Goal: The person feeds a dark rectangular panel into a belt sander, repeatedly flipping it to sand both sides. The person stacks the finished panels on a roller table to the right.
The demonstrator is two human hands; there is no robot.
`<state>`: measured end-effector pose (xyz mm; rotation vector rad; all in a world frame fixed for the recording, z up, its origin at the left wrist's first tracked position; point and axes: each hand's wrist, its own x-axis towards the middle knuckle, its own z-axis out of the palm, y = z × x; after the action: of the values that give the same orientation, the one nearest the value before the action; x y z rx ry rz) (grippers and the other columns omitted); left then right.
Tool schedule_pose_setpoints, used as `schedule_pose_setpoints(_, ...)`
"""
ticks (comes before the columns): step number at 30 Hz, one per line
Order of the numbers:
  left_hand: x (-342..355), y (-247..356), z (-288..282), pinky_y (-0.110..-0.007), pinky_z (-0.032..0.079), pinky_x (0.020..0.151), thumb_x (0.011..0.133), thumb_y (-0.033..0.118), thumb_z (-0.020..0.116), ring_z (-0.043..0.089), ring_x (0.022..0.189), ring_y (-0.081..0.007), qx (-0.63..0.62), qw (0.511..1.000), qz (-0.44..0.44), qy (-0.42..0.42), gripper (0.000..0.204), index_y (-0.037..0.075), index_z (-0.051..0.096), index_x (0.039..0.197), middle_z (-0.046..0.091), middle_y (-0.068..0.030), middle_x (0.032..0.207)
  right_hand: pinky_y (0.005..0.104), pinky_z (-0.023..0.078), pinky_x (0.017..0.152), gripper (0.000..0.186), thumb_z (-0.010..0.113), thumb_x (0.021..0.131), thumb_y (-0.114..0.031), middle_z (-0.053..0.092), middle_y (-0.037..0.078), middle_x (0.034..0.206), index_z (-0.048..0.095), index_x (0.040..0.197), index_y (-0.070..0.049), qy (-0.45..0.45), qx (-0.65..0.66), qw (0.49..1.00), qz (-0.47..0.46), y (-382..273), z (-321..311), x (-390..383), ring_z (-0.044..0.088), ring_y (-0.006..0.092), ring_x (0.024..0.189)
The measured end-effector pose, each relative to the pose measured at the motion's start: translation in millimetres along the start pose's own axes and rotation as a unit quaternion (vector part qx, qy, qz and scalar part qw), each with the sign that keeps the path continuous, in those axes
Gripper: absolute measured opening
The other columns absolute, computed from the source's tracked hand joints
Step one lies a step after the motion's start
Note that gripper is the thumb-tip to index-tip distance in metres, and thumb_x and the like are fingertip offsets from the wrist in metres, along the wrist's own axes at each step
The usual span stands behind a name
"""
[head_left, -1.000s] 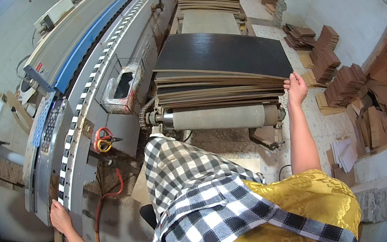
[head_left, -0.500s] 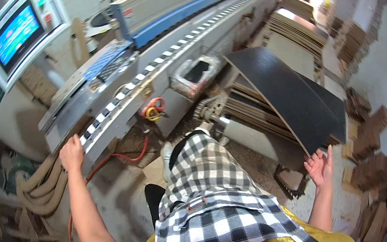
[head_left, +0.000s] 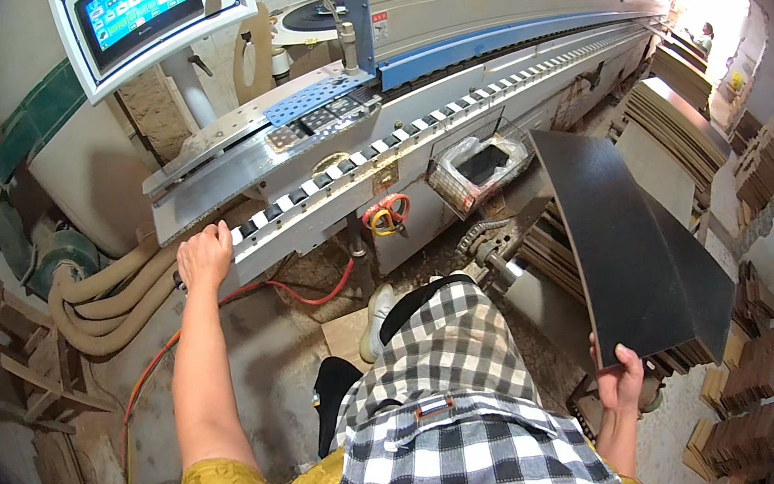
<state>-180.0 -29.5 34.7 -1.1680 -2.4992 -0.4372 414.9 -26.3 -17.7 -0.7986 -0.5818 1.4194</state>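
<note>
My left hand [head_left: 205,256] has its fingers curled over the near end of a rail [head_left: 290,203] with black-and-white rollers, on the long edge banding machine [head_left: 498,44]. My right hand [head_left: 619,377] grips the lower corner of a black-faced board [head_left: 604,238], which is tilted and angled away from the stack [head_left: 707,282] of similar boards on the roller conveyor. A wire basket [head_left: 454,186] with a plastic-lined bin hangs on the machine's side, beside red and yellow scissors [head_left: 385,212].
A control screen [head_left: 140,12] stands upper left. A wooden stool [head_left: 25,350], thick hoses [head_left: 90,314] and a red air hose [head_left: 300,298] are at left. Brown board stacks [head_left: 747,438] line the right wall, with more [head_left: 655,113] up the conveyor. A small distant person [head_left: 708,35] is near the bright opening.
My view has turned toward the machine. My right hand has lifted the board's near end and swung it out from the stack. My left hand remains at the rail's end.
</note>
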Motion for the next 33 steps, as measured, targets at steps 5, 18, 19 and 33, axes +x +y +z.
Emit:
schedule_pose_setpoints(5, -1, -4, 3, -0.043, 0.043, 0.074, 0.087, 0.036, 0.036, 0.059, 0.072, -0.0352, 0.013, 1.000, -0.003, -0.006, 0.044, 0.004, 0.062, 0.071, 0.061, -0.0194, 0.073, 0.0447, 0.051, 0.077, 0.055, 0.052, 0.065, -0.001, 0.055, 0.017, 0.105, 0.042, 0.119, 0.004, -0.114, -0.008, 0.992, 0.050, 1, 21, -13, 0.059, 0.0338, 0.087)
schedule_pose_setpoints(18, -2, -1, -2, -0.043, 0.043, 0.077, 0.086, 0.037, 0.037, 0.060, 0.074, -0.0339, 0.017, 1.000, -0.017, -0.020, 0.044, 0.005, 0.064, 0.073, 0.062, -0.0185, 0.075, 0.0414, 0.049, 0.083, 0.043, 0.058, 0.077, -0.008, 0.057, 0.019, 0.105, 0.045, 0.115, 0.007, -0.325, -0.023, 0.900, 0.289, 110, 168, 10, 0.060, 0.0299, 0.092)
schedule_pose_setpoints(19, -2, -1, -1, -0.043, 0.043, 0.076, 0.086, 0.037, 0.038, 0.060, 0.073, -0.0342, 0.009, 1.000, -0.011, -0.013, 0.043, 0.004, 0.063, 0.073, 0.062, -0.0185, 0.074, 0.0415, 0.046, 0.087, 0.044, 0.058, 0.078, -0.010, 0.055, 0.018, 0.110, 0.044, 0.117, 0.006, -0.332, -0.029, 0.887, 0.320, 120, 177, 7, 0.056, 0.0297, 0.099)
schedule_pose_setpoints(33, -6, 4, -7, -0.042, 0.043, 0.076, 0.086, 0.037, 0.037, 0.059, 0.073, -0.0345, 0.013, 1.000, -0.022, -0.018, 0.044, 0.003, 0.063, 0.073, 0.062, -0.0200, 0.074, 0.0262, 0.046, 0.076, 0.027, 0.065, 0.076, -0.005, 0.059, 0.003, 0.095, 0.056, 0.101, -0.001, -0.481, -0.193, 0.821, 0.238, 147, 213, 3, 0.055, 0.0117, 0.086)
